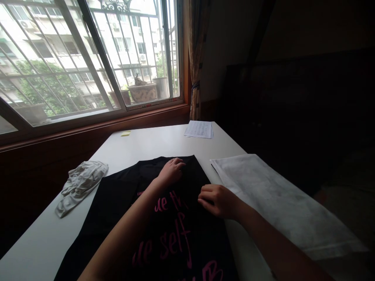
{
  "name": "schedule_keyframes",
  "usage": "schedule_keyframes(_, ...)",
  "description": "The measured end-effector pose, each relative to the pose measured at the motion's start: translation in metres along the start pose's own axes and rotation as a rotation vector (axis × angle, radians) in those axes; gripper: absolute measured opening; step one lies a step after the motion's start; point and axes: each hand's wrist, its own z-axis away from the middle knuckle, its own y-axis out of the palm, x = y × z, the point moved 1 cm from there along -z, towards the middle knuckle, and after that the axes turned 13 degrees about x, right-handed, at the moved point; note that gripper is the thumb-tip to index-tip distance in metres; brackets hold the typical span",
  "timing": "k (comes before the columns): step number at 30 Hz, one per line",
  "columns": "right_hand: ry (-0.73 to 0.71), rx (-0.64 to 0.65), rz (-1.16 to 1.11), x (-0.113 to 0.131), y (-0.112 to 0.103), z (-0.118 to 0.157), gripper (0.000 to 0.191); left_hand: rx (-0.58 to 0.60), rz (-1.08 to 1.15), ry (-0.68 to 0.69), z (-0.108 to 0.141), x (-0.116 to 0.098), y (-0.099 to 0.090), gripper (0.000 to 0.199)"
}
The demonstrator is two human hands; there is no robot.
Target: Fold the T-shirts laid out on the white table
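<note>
A black garment with pink lettering (175, 244) lies spread on the white table (140, 142). My left hand (172, 170) rests on its upper part near the far edge, fingers bent and pointing right; what its fingertips hold, if anything, is hidden. At the garment's right edge is my right hand (215, 200), its fingers curled together against the black cloth. My left forearm crosses over part of the lettering.
A crumpled pale cloth (83, 181) lies at the table's left edge. On the right is a flat whitish cloth (272, 199). Printed papers (199, 129) and a yellow note (125, 133) sit at the far end, below a barred window and curtain.
</note>
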Motion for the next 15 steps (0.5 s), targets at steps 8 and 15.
schedule_keyframes(8,0.297,-0.042,0.028,-0.032,-0.004,0.007,0.019,0.089,-0.257,0.125,-0.043,-0.031,0.043,0.06)
schedule_keyframes(15,0.395,0.102,-0.214,-0.045,0.003,0.009,0.017,0.104,-0.256,0.033,-0.066,-0.018,0.051,0.062)
